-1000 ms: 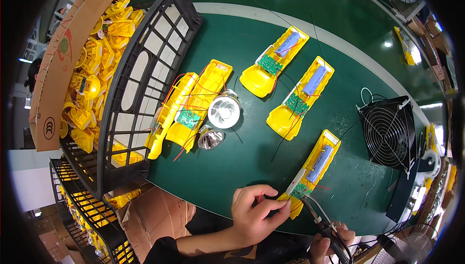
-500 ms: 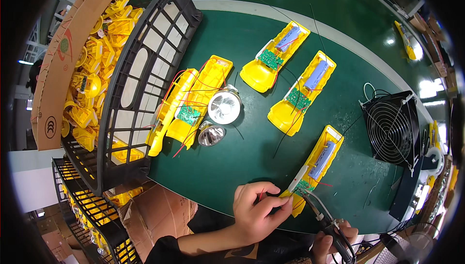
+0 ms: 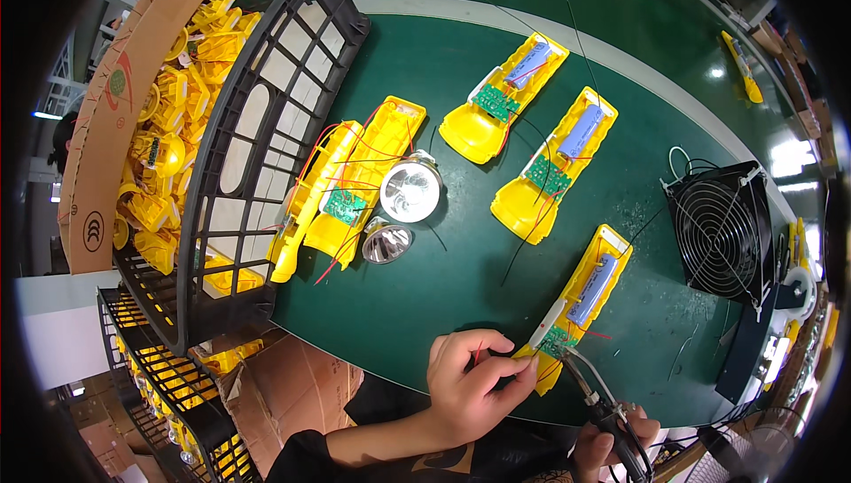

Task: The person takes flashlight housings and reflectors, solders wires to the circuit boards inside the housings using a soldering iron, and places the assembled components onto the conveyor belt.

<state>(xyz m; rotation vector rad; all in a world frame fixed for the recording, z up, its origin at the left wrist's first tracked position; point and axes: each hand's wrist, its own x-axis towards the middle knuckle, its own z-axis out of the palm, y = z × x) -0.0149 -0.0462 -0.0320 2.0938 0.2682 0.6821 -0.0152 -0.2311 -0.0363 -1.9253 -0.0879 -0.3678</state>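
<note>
Iron (image 3: 603,405) and right hand (image 3: 612,440) have shifted slightly rightward against the shell (image 3: 550,378), while the left hand (image 3: 479,387) keeps its pose and the whole scene sits a touch higher in view. The shell lies aslant near the table's close edge, between the hands. The right hand grips the iron's dark handle; its thin metal tip is at the board (image 3: 558,341), contact too small to tell. The left hand's thumb and forefinger are pinched at the shell's lower left edge, a red wire (image 3: 480,354) showing among the fingers; what sits between the tips cannot be told.

The shell is a long, ribbed yellow plastic trough flaring at its lower end, with a smooth blue-violet cylinder (image 3: 592,290) above the green board.

Up and left of the shell are two similar shells, trailing black wires; farther left, a round lamp (image 3: 410,192), a shiny cone reflector (image 3: 387,242) and more yellow housings (image 3: 332,164). Right of the shell is a black fan (image 3: 720,230) with a ringed grille. Beneath it spreads the glossy green table (image 3: 461,288); far left, a black lattice crate (image 3: 213,319) and brown cardboard (image 3: 133,93).
</note>
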